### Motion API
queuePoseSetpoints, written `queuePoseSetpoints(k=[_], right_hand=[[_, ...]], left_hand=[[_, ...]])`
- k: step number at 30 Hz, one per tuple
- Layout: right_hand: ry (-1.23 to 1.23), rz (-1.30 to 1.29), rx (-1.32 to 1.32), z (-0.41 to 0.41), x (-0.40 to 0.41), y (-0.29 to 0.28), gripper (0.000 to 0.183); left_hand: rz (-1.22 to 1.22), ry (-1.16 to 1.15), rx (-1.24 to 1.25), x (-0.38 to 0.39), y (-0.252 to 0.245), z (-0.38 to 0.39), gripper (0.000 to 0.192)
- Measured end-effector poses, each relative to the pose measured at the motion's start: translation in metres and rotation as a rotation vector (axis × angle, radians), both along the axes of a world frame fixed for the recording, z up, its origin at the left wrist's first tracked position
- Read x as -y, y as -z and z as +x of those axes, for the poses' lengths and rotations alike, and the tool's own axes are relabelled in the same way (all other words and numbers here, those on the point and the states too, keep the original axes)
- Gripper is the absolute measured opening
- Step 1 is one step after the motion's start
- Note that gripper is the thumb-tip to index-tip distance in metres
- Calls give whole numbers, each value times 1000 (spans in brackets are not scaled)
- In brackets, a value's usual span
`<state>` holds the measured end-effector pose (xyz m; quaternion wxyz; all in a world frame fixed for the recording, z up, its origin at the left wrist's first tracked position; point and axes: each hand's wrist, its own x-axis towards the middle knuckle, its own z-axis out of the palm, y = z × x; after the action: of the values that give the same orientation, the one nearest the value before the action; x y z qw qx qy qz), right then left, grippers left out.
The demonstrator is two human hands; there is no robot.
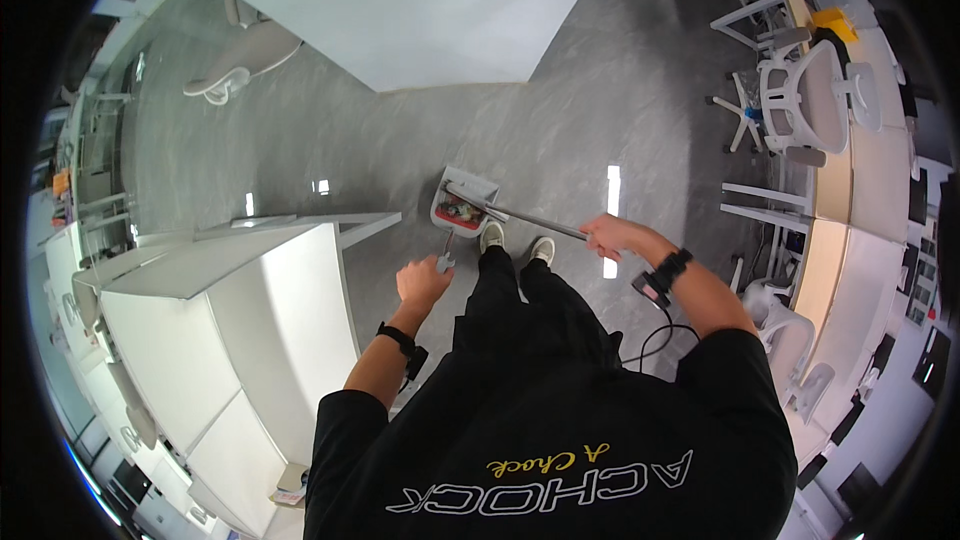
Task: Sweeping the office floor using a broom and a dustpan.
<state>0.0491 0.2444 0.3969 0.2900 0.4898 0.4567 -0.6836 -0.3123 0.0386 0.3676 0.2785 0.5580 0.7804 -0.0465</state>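
Note:
My left hand [424,281] is closed around the upper end of a dustpan's handle [448,246]. The light grey dustpan [483,186] with a red strip stands on the floor just in front of my shoes, and mixed debris [459,211] lies in it. My right hand [611,236] grips a long metal pole [536,221], which slants down leftward to the dustpan. The pole's lower end reaches over the pan, where a pale head shows; its exact form is hard to tell.
A large white panel or wall [450,15] stands ahead. White partitions [292,300] and a desk leg [375,226] are at left. Office chairs [806,101] and desks [825,262] line the right; another chair [255,56] is at upper left. A black cable [660,345] hangs near my right arm.

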Motion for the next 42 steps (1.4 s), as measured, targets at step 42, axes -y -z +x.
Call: queuePoseSetpoints(k=[42], right_hand=[[685,336,337,904,-230,140,32]], left_hand=[[-175,755,-118,-552,15,874,35]])
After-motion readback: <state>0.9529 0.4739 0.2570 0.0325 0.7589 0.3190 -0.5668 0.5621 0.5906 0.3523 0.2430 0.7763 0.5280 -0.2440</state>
